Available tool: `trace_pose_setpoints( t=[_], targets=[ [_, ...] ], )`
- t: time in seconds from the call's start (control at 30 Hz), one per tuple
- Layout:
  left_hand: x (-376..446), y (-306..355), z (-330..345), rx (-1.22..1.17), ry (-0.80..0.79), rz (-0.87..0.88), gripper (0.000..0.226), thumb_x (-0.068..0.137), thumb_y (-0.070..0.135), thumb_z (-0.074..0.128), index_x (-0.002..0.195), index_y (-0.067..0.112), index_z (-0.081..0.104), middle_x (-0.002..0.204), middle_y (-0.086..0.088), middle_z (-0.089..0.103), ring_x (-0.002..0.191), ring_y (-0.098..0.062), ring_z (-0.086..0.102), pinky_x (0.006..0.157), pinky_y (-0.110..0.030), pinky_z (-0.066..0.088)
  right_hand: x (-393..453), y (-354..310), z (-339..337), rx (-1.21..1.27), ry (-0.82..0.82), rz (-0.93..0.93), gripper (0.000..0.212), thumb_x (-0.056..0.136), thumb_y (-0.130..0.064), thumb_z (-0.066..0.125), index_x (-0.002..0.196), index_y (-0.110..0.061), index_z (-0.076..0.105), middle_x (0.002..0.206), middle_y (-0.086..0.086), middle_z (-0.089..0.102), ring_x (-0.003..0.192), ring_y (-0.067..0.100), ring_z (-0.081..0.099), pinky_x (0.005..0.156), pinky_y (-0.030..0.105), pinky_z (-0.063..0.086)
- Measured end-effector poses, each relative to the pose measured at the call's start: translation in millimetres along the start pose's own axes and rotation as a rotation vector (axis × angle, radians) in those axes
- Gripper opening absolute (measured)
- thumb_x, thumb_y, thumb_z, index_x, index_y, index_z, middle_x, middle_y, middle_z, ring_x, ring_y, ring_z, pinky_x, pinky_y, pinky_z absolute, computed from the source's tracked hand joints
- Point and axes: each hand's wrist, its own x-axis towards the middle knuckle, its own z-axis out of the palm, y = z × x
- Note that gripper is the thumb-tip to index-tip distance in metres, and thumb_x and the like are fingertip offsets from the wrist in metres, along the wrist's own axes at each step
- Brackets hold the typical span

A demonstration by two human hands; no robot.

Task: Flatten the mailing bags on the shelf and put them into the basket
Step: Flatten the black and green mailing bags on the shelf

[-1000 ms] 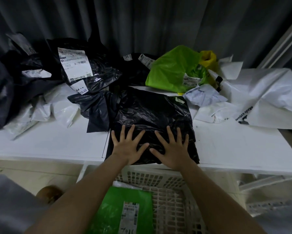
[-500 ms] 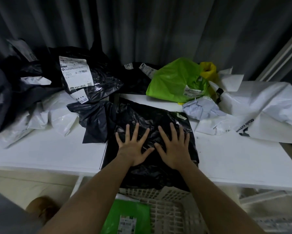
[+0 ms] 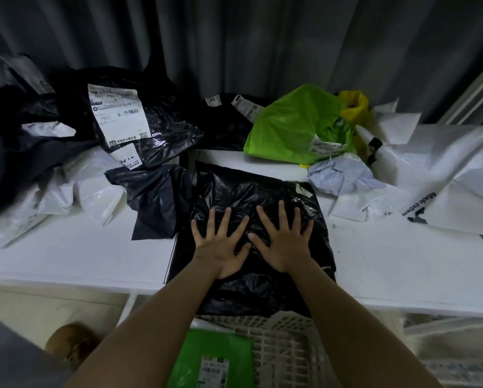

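- head view: the black mailing bag [image 3: 251, 197] is pinned flat on the shelf [image 3: 402, 264], near edge hanging toward the basket [image 3: 288, 351]; left hand [image 3: 220, 247] and right hand [image 3: 283, 242] are laid on it, fingers spread and straight.
- creases are best pushed outward from the middle before it is slid off.
- against a second ago, the bag is seen drawn nearer, over the edge.

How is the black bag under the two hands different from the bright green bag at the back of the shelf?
The black bag lies spread out flat, while the green bag is puffed up and crumpled. Both hands, left hand and right hand, press on the black bag; nothing touches the green bag. The black bag hangs over the front edge of the shelf; the green bag sits at the back. Both are glossy plastic.
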Motion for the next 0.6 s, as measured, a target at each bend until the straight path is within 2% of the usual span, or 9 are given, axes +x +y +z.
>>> trace_pose_setpoints(
  t=[0.13, 0.2, 0.27, 0.3, 0.33, 0.37, 0.43, 0.5, 0.6],
  targets=[
    [2, 1, -6, -0.002, -0.070, -0.025, 0.061, 0.094, 0.064, 0.014, 0.145, 0.049, -0.017, 0.156, 0.005, -0.028, 0.140, -0.029, -0.032, 0.108, -0.063, -0.018, 2, 0, -6, 0.019, -0.074, -0.002, 0.067, 0.086, -0.077, 0.015, 0.142, -0.055, -0.015, 0.158, 0.001, -0.022, 0.143, 0.039, -0.019, 0.109, 0.065, -0.012],
    [4, 1, -13, -0.028, -0.033, -0.030, 0.061, 0.093, 0.067, 0.011, 0.148, 0.047, -0.007, 0.160, 0.003, -0.014, 0.145, -0.029, -0.019, 0.111, -0.061, -0.012, 2, 2, -10, 0.024, -0.047, -0.020, 0.066, 0.088, -0.074, 0.015, 0.147, -0.052, -0.004, 0.161, 0.005, -0.009, 0.145, 0.040, -0.008, 0.110, 0.064, -0.007],
    [7, -1, -19, 0.010, 0.138, -0.008, 0.068, 0.089, 0.070, 0.002, 0.149, 0.040, 0.006, 0.157, -0.003, 0.006, 0.144, -0.029, 0.000, 0.113, -0.057, 0.000, 4, 2, -15, 0.026, 0.165, -0.083, 0.067, 0.089, -0.068, 0.018, 0.147, -0.037, 0.030, 0.152, 0.015, 0.027, 0.137, 0.042, 0.027, 0.111, 0.064, 0.011],
    [10, -2, -21, 0.040, 0.234, 0.000, 0.074, 0.084, 0.070, -0.004, 0.149, 0.038, 0.009, 0.156, -0.006, 0.009, 0.143, -0.029, 0.004, 0.113, -0.056, 0.006, 9, 4, -17, 0.018, 0.285, -0.137, 0.065, 0.089, -0.064, 0.025, 0.137, -0.026, 0.047, 0.138, 0.018, 0.044, 0.124, 0.043, 0.043, 0.107, 0.063, 0.022],
    [13, -3, -23, 0.056, 0.293, 0.003, 0.076, 0.082, 0.068, -0.007, 0.150, 0.038, 0.006, 0.157, -0.006, 0.006, 0.143, -0.029, 0.002, 0.112, -0.056, 0.008, 15, 6, -17, 0.003, 0.387, -0.180, 0.060, 0.089, -0.060, 0.033, 0.128, -0.020, 0.056, 0.128, 0.018, 0.052, 0.113, 0.042, 0.050, 0.104, 0.062, 0.030],
    [19, -5, -25, 0.045, 0.314, 0.000, 0.071, 0.086, 0.067, -0.003, 0.151, 0.039, 0.001, 0.159, -0.005, -0.002, 0.145, -0.030, -0.005, 0.112, -0.057, 0.008, 22, 7, -21, -0.006, 0.431, -0.188, 0.058, 0.089, -0.057, 0.037, 0.126, -0.018, 0.058, 0.127, 0.018, 0.053, 0.112, 0.042, 0.051, 0.102, 0.060, 0.032],
    [32, -6, -30, -0.026, 0.282, -0.016, 0.062, 0.095, 0.062, 0.011, 0.149, 0.042, -0.010, 0.158, -0.001, -0.023, 0.143, -0.032, -0.024, 0.111, -0.061, 0.005, 32, 5, -25, -0.020, 0.390, -0.153, 0.062, 0.089, -0.060, 0.035, 0.140, -0.027, 0.046, 0.144, 0.016, 0.043, 0.128, 0.044, 0.039, 0.107, 0.062, 0.023],
    [46, -6, -35, -0.063, 0.218, -0.035, 0.062, 0.097, 0.060, 0.016, 0.147, 0.044, -0.016, 0.153, 0.001, -0.035, 0.139, -0.033, -0.034, 0.110, -0.065, 0.001, 43, 4, -22, -0.021, 0.325, -0.124, 0.068, 0.087, -0.067, 0.022, 0.149, -0.039, 0.025, 0.159, 0.011, 0.018, 0.142, 0.045, 0.014, 0.110, 0.064, 0.008],
    [60, -6, -30, -0.057, 0.144, -0.053, 0.062, 0.096, 0.061, 0.014, 0.145, 0.046, -0.022, 0.149, 0.001, -0.041, 0.137, -0.034, -0.037, 0.109, -0.066, -0.003, 53, 5, -7, -0.023, 0.239, -0.096, 0.070, 0.082, -0.072, 0.004, 0.147, -0.050, 0.003, 0.161, 0.003, -0.005, 0.145, 0.043, -0.006, 0.110, 0.063, -0.006]
  ],
)
